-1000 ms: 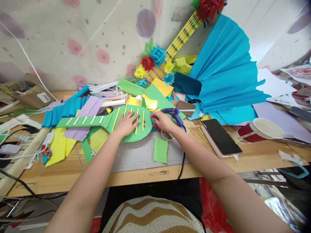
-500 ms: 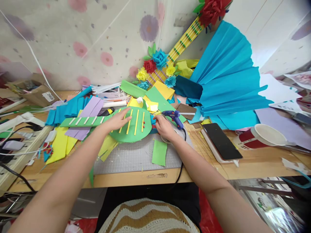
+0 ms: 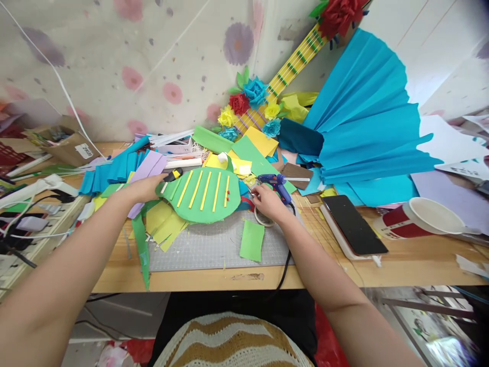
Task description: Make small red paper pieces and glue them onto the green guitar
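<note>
A green paper guitar (image 3: 198, 216) with yellow strips across its body lies over the cutting mat, its neck pointing left. My left hand (image 3: 147, 189) is closed around the neck near the body and covers part of its white strips. To the right of the guitar body, my right hand (image 3: 268, 203) has its thumb and fingers pinched together. Whatever is between those fingertips is too small to make out. A roll of tape (image 3: 263, 219) lies under that hand. Just beyond it rests a blue glue gun (image 3: 278, 184).
A small green paper piece (image 3: 252, 240) lies on the grey cutting mat (image 3: 214, 250). On the right are a phone (image 3: 355, 224) and a paper cup (image 3: 405, 219). A flower-trimmed guitar (image 3: 294, 66) and a blue pleated fan (image 3: 367, 112) stand behind. A power strip (image 3: 42, 224) is at left.
My left hand has moved left from the guitar body to its neck. My right hand stays beside the body, fingers still pinched. The view has shifted slightly.
</note>
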{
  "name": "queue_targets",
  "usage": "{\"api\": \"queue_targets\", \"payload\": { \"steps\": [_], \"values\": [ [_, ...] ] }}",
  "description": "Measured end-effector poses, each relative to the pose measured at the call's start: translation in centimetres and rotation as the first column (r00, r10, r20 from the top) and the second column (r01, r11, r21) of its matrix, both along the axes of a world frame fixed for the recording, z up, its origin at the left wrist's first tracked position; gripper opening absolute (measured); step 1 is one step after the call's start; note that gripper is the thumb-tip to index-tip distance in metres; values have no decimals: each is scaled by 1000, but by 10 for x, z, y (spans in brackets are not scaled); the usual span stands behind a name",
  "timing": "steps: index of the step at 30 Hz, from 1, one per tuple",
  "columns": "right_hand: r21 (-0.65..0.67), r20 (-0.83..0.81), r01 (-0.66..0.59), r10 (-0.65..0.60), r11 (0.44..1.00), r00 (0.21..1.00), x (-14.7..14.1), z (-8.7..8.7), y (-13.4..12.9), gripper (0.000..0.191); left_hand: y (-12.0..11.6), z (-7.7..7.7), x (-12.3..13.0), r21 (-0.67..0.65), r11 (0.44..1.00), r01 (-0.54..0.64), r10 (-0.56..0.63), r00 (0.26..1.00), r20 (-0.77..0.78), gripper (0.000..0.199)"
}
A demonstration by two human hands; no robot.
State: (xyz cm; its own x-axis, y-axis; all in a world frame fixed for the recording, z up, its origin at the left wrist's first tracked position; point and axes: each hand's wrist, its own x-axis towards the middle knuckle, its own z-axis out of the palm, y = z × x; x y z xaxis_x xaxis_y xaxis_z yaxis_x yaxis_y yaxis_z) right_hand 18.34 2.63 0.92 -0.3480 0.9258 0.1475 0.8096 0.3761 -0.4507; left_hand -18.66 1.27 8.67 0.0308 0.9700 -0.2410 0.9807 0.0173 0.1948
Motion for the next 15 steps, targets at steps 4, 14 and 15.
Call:
{"api": "queue_targets", "payload": {
  "steps": [4, 14, 15],
  "values": [
    [-11, 51, 7, -7, 1000, 999, 0, 1, -3, 20, 3, 5, -8, -21, 998, 58, -58, 998, -25, 91],
    [-21, 33, 29, -28, 999, 999, -1, 2, -1, 21, 13, 42, -39, 39, 999, -32, 35, 997, -71, 91],
    [-18, 36, 30, -29, 999, 999, -2, 2, -1, 21, 16, 43, -44, 47, 998, -49, 53, 995, -85, 89]
  ]
}}
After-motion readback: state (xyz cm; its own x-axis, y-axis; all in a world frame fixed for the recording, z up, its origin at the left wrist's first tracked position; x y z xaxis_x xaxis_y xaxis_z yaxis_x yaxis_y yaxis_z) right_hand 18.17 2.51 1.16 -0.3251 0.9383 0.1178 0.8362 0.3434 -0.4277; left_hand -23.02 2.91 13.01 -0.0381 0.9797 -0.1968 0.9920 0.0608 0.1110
